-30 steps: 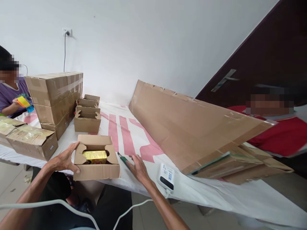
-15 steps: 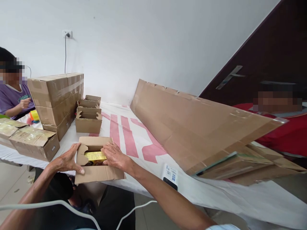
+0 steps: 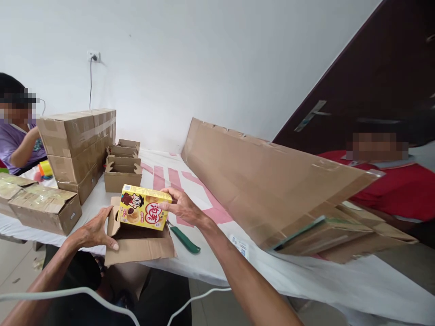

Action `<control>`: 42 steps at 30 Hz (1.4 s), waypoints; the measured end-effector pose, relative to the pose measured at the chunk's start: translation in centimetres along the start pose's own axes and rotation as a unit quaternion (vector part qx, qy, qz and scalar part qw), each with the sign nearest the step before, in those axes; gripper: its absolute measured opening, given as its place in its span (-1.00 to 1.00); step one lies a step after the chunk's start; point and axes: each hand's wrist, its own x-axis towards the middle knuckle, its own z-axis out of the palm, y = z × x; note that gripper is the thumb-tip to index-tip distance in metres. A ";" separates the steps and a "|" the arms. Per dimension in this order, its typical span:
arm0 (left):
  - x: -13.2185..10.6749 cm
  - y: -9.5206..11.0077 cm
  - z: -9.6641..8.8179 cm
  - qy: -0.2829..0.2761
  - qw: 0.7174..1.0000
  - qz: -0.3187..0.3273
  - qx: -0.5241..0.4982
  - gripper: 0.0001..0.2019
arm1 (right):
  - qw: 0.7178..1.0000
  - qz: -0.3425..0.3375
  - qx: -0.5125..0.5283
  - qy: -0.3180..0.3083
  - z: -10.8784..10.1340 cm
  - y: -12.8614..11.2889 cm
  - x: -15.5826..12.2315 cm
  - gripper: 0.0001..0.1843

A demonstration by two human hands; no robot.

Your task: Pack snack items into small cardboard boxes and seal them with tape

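My right hand (image 3: 181, 207) grips a yellow snack box (image 3: 144, 207) with a cartoon face, lifted just above a small open cardboard box (image 3: 139, 246) at the table's near edge. My left hand (image 3: 92, 232) rests flat against that cardboard box's left side, holding it steady. A green-handled cutter (image 3: 184, 239) lies on the white cloth just right of the box, below my right wrist.
Several empty small cartons (image 3: 122, 173) stand in a row behind, beside a stack of taped cartons (image 3: 77, 140). A long flattened cardboard sheet (image 3: 272, 181) leans across the table's right. A person in purple sits far left, another in red at right. A labelled white device (image 3: 240, 246) lies near my forearm.
My right hand left the cutter, reached into the small cardboard box and lifted the yellow snack box out of it. My left hand stayed on the box's side.
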 end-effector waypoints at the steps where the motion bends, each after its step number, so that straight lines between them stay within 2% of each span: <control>1: 0.1 0.1 -0.1 -0.003 1.000 0.000 0.005 0.19 | 1.000 -0.006 0.014 0.012 -0.2 -0.2 0.2 -0.46; 3: 0.3 0.6 -0.5 0.010 1.000 -0.007 0.014 0.13 | 0.999 -0.012 0.033 0.029 -0.4 -0.8 0.7 -0.46; 8: 1.6 3.5 -2.3 0.139 0.990 -0.009 -0.031 -0.04 | 0.997 -0.034 0.059 0.020 -0.5 -2.3 2.7 -0.42; 10: 2.5 4.9 -3.0 0.165 0.984 -0.003 -0.073 -0.13 | 0.997 -0.034 0.069 0.004 -0.2 -2.8 4.1 -0.35; 13: 3.7 6.4 -3.6 0.125 0.981 -0.006 -0.147 -0.21 | 0.997 -0.032 0.072 -0.007 0.4 -3.4 6.4 -0.24; 15: 4.4 6.6 -3.6 0.089 0.977 -0.016 -0.193 -0.30 | 0.996 -0.055 0.066 0.028 0.7 -3.4 7.8 -0.21; 17: 4.9 6.3 -3.3 0.113 0.966 -0.029 -0.232 -0.38 | 0.988 -0.089 0.062 0.113 1.0 -2.8 8.6 -0.22; 19: 5.3 5.7 -2.8 0.186 0.944 -0.038 -0.270 -0.37 | 0.972 -0.103 0.069 0.199 1.6 -1.7 8.9 -0.22; 20: 5.5 5.4 -2.6 0.224 0.930 -0.040 -0.289 -0.34 | 0.967 -0.099 0.077 0.223 2.1 -0.9 8.8 -0.20; 22: 6.0 4.9 -2.1 0.279 0.904 -0.035 -0.322 -0.30 | 0.971 -0.076 0.092 0.209 3.5 0.9 8.4 -0.17; 24: 6.7 4.5 -1.6 0.306 0.887 -0.025 -0.345 -0.29 | 0.982 -0.060 0.100 0.146 5.2 2.6 8.2 -0.18; 26: 7.4 4.1 -1.2 0.304 0.882 -0.021 -0.359 -0.29 | 0.987 -0.059 0.099 0.108 6.6 3.9 8.4 -0.20; 29: 8.6 3.3 -1.1 0.281 0.889 -0.024 -0.360 -0.26 | 0.987 -0.052 0.099 0.114 7.6 5.0 9.4 -0.21; 34: 10.3 1.5 -1.6 0.233 0.907 -0.049 -0.347 -0.24 | 0.984 -0.019 0.106 0.141 7.4 6.3 11.3 -0.26; 42: 11.1 0.2 -1.0 0.221 0.907 -0.073 -0.351 -0.28 | 0.981 0.014 0.124 0.150 7.8 7.2 12.3 -0.29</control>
